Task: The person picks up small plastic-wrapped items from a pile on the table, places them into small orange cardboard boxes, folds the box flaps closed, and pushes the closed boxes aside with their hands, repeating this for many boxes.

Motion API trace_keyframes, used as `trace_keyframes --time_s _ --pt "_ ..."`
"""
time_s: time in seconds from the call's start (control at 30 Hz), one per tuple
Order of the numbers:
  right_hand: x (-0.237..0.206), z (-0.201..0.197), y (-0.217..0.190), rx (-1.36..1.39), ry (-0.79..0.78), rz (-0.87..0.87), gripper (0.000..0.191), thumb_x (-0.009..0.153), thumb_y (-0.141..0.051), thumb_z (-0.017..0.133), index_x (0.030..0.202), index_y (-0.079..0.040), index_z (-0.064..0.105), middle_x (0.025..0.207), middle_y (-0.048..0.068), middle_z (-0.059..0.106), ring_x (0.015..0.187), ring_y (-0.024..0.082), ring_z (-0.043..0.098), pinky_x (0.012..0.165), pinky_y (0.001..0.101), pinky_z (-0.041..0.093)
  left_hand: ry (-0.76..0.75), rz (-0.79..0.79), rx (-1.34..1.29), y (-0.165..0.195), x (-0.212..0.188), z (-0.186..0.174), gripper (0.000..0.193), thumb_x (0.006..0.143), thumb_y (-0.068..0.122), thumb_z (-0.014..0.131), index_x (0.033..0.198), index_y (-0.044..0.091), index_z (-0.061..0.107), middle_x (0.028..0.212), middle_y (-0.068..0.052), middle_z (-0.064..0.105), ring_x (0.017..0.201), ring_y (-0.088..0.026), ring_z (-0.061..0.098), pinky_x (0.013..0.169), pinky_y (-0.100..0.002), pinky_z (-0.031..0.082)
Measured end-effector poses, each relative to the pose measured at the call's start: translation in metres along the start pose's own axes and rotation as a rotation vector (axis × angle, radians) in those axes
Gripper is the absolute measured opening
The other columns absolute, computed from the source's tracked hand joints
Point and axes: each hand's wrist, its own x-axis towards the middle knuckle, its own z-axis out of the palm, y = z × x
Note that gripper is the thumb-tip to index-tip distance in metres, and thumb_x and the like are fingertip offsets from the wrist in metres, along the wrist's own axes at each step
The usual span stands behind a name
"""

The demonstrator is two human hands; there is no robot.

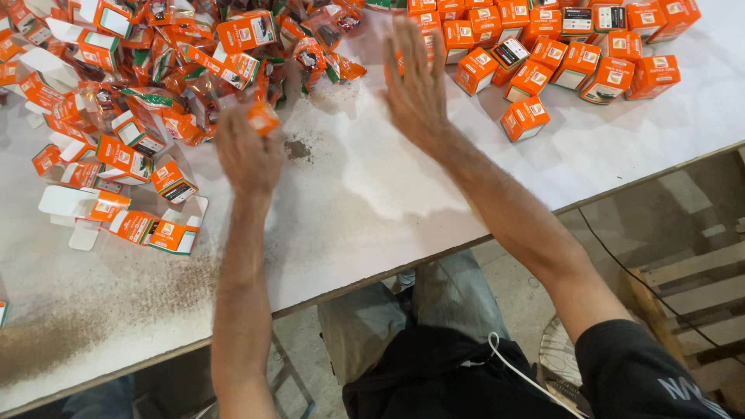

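The small orange box [262, 118] sits in the left hand [247, 155], whose fingers are curled shut around it, just at the near edge of the loose pile. The hand is blurred, so whether the box's flap is closed cannot be told. The right hand [417, 93] is held flat and empty, fingers spread wide, above the bare middle of the tabletop [365, 202], its fingertips close to the row of closed boxes.

Judging by how things lie, the work is partly done — a fair group of closed boxes [574, 58] stands in rough rows at the far right, while a much bigger heap of open cartons and wrapped parts [155, 70] still waits on the left, with several flattened or open-flapped cartons [124, 221] strewn nearer the edge. More seems left than finished.

The tabletop is a white sheet, scuffed and dusted with brown grit — thickest along the near left edge. Beneath it show the person's grey trousers, a dark shirt with a white cord, a concrete floor and a wooden pallet [691, 295] at the right.
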Motion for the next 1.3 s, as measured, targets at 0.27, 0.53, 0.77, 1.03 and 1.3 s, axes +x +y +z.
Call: trace_keyframes --time_s 0.27,0.53,0.77,1.03,1.3 --pt "0.005 0.016 -0.025 1.098 -0.405 0.326 0.086 0.090 -0.015 0.071 0.158 -0.008 0.020 0.148 0.018 0.050 0.128 0.032 0.057 0.104 0.0430 0.053 0.123 0.418 -0.269 0.074 0.065 0.052 0.063 0.087 -0.014 0.057 0.147 0.002 0.048 0.146 -0.018 0.054 0.136 -0.040 0.054 0.119 -0.045 0.046" --pt "-0.006 0.036 0.013 0.774 -0.294 0.312 0.055 0.093 -0.008 0.070 0.133 -0.004 0.032 0.121 0.014 0.049 0.108 0.026 0.055 0.092 0.0418 0.050 -0.347 0.211 0.099 0.071 0.122 0.091 0.046 0.087 0.015 0.071 0.130 0.010 0.056 0.123 -0.019 0.057 0.104 -0.039 0.065 0.082 -0.050 0.054" --pt "-0.012 0.038 0.001 0.820 -0.123 0.169 0.071 0.090 -0.007 0.073 0.151 -0.001 0.037 0.137 0.019 0.049 0.132 0.035 0.045 0.114 0.0477 0.036 -0.495 0.125 0.104 0.048 0.078 0.052 0.043 0.082 0.023 0.079 0.115 0.005 0.059 0.119 -0.019 0.061 0.102 -0.040 0.064 0.083 -0.052 0.053" --pt "-0.001 0.010 -0.034 0.875 -0.268 0.137 0.061 0.071 -0.019 0.094 0.123 -0.002 0.066 0.105 0.014 0.069 0.092 0.029 0.065 0.081 0.0418 0.053 0.057 -0.075 -0.576 0.047 0.010 0.004 0.048 0.091 0.001 0.064 0.137 0.004 0.051 0.117 -0.016 0.059 0.099 -0.025 0.062 0.085 -0.037 0.055" --pt "0.013 0.005 -0.050 0.872 -0.409 0.221 0.047 0.067 -0.020 0.097 0.101 -0.003 0.070 0.088 0.010 0.069 0.079 0.023 0.064 0.073 0.0381 0.053 0.071 0.300 -0.650 0.063 0.003 0.034 0.034 0.098 -0.009 0.067 0.124 0.003 0.049 0.129 -0.021 0.055 0.117 -0.035 0.063 0.095 -0.039 0.062"
